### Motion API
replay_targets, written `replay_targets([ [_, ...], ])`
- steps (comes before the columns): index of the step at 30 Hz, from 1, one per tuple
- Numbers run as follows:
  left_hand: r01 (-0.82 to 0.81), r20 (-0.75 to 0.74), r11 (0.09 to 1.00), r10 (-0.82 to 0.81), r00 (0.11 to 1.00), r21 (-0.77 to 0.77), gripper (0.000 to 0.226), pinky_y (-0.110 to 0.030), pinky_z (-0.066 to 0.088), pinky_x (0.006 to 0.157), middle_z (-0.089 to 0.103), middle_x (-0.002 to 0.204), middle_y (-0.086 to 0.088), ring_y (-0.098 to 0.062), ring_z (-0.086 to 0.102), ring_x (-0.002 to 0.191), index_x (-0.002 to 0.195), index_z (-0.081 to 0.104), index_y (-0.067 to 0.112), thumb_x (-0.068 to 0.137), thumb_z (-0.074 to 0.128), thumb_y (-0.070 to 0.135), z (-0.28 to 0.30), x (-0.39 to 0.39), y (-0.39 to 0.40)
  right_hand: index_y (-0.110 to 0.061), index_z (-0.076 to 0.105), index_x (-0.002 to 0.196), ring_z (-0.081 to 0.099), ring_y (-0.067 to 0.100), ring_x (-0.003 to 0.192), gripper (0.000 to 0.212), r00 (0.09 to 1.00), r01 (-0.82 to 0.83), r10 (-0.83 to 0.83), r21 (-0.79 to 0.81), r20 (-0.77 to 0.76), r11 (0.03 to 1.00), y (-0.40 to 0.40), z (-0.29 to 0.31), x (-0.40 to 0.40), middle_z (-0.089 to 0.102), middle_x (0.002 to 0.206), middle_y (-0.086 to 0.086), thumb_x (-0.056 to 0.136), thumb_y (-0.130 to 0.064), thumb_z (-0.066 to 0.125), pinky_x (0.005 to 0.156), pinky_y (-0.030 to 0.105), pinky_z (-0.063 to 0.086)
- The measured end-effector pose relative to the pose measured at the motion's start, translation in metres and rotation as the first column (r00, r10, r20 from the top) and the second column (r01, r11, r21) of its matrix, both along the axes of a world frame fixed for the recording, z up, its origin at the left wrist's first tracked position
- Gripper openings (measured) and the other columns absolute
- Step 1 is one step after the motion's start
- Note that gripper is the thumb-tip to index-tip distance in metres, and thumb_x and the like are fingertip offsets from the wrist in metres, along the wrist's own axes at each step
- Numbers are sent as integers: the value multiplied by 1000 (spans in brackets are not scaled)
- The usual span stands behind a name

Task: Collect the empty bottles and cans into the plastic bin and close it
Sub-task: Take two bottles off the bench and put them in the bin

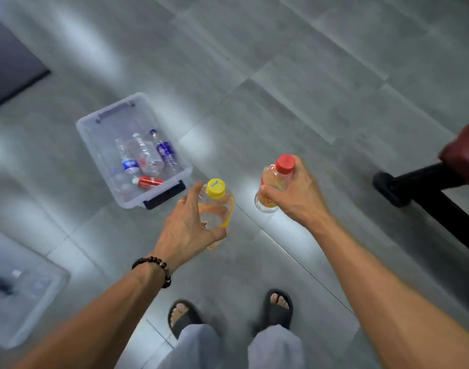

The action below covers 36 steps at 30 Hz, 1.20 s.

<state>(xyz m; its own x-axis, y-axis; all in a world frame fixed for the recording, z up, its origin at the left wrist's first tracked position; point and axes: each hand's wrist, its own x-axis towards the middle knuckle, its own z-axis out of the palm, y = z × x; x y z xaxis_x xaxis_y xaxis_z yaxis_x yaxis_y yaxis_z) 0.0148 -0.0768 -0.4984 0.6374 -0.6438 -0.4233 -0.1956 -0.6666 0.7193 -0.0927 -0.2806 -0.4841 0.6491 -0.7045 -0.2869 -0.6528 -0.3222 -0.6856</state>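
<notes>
A clear plastic bin (89, 129) with dark handles stands open on the grey tiled floor, left of centre. Several empty bottles lie inside it, among them a blue-labelled bottle (164, 150) and a red can (148, 181). My left hand (186, 225) grips a clear bottle with a yellow cap (215, 188), just right of the bin's near end. My right hand (294, 193) holds a clear bottle with a red cap (285, 163), farther right and above bare floor. The bin's clear lid (28, 286) lies flat on the floor at the lower left.
A black furniture leg (414, 185) with a dark red seat (464, 153) stands at the right edge. A dark mat or panel (9, 62) sits at the upper left. My feet in black sandals (185, 315) stand at the bottom centre.
</notes>
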Motion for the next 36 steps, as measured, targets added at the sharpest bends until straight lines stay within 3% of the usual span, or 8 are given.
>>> replay_targets([
  [3,-108,-6,994,108,994,-3,87,-11,42,67,57,106,21,-13,51,108,137,32,32,64,80,29,-4,61,44,-27,47,112,56,18,98,55,997,-79,79,12,15,997,40,-9,76,58,108,-6,67,-37,77,78,29,43],
  [10,-352,-54,935,353,934,33,93,-33,47,87,56,117,13,-13,56,107,137,28,38,62,83,36,-66,192,86,-28,46,110,55,20,95,52,972,-233,234,63,-2,970,90,-71,241,57,107,-1,69,-35,77,75,28,40],
  [14,-509,-116,859,512,851,53,86,-31,44,82,55,115,12,-13,57,101,135,31,39,66,83,34,-126,260,81,-25,43,119,52,18,97,58,948,-301,311,127,-62,945,97,-134,323,54,110,-1,72,-34,77,78,26,38],
  [19,-516,-196,840,541,818,166,91,-39,48,87,51,116,8,-20,53,108,133,28,38,61,82,43,-203,328,73,-24,41,124,51,18,97,61,917,-328,350,138,-189,934,95,-210,385,52,112,-1,74,-35,76,80,28,39],
  [25,-352,-336,898,428,839,264,102,-34,44,87,52,128,3,-25,56,110,146,13,23,71,80,40,-257,369,69,-17,33,138,52,31,117,72,845,-288,330,162,-421,944,98,-251,418,49,131,11,80,-38,70,87,36,41],
  [28,-211,-303,931,302,904,298,76,-30,47,74,58,118,-3,-19,59,92,137,27,19,79,73,35,-251,373,75,-16,31,142,51,32,119,75,829,-280,308,131,-467,951,106,-242,414,46,136,12,83,-47,66,91,38,42],
  [32,168,-230,917,-87,969,361,64,-36,47,91,54,129,-11,-27,56,109,136,36,15,84,64,40,-211,370,84,-19,32,143,52,32,119,69,868,-179,199,87,-456,980,115,-206,395,45,137,11,85,-41,63,92,38,43],
  [36,481,-84,817,-481,873,319,54,-32,44,88,57,125,-9,-28,55,112,133,44,16,87,59,38,-164,362,74,-20,30,144,51,29,119,68,920,-59,66,29,-387,998,119,-155,363,43,141,7,87,-40,62,90,35,41],
])
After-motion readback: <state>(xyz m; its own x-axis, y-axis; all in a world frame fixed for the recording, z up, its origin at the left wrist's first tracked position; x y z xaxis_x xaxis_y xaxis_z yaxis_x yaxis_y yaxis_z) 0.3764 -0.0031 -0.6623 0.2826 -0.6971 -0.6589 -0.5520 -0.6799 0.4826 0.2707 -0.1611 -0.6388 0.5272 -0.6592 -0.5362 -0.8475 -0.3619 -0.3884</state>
